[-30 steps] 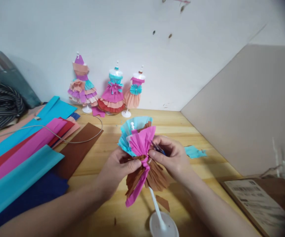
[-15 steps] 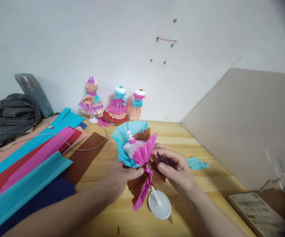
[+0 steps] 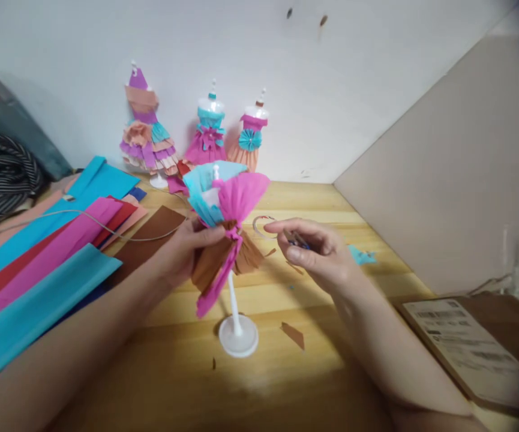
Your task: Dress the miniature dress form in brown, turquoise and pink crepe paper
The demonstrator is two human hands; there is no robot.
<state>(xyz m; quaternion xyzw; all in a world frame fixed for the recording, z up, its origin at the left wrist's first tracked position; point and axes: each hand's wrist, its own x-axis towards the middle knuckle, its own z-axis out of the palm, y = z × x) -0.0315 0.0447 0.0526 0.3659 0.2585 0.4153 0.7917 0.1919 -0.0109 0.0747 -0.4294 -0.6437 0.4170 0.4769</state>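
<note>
A miniature dress form on a white stand [image 3: 238, 336] stands nearly upright, dressed in pleated crepe paper. Its dress has a pleated pink panel [image 3: 243, 195], a light blue ruffle [image 3: 201, 192] and a brown skirt [image 3: 214, 259], gathered at the waist by a pink knot with a hanging tail. My left hand [image 3: 198, 243] is closed round the waist from the left, thumb at the front. Apart from the dress, on its right, my right hand [image 3: 315, 249] is curled round a small dark tool [image 3: 296, 240], mostly hidden by the fingers.
Three dressed miniature forms, including one in a tiered dress [image 3: 144, 129], stand along the wall. Coloured crepe paper sheets [image 3: 43, 294] lie left, near striped cloth [image 3: 2, 174]. A ring [image 3: 264, 227] and paper scraps [image 3: 293, 335] are on the table. A labelled cardboard box [image 3: 470, 348] sits right.
The dress form has gone from tilted to nearly upright, its base on the table. My right hand has drawn away from the dress to the right, still holding the dark tool. The camera view has shifted.
</note>
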